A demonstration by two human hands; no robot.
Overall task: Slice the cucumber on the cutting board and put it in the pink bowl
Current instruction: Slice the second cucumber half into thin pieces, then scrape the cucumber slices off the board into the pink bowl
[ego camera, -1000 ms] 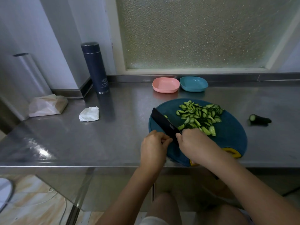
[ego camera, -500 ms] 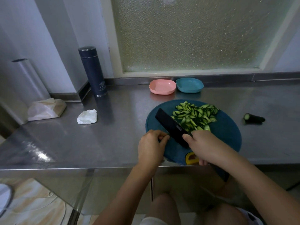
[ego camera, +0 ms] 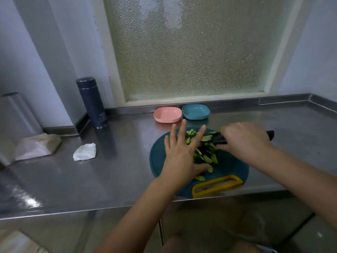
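Cucumber slices lie heaped on the round teal cutting board, from its centre toward 12 o'clock. Half a second ago the left hand was curled at the board's 8 o'clock edge. Now it is released, fingers straight and spread, laid flat against the pile's 9 o'clock side, with the thumb near the loose slices at 6 o'clock. The right hand has swung from the near side to the pile's 2 o'clock side and still grasps the black knife. The blade, which pointed to 10 o'clock before, now points to 9 o'clock across the far slices, the butt sticking out at 3 o'clock. The pink bowl sits past the board at 12 o'clock, touching the blue bowl at its 3 o'clock side.
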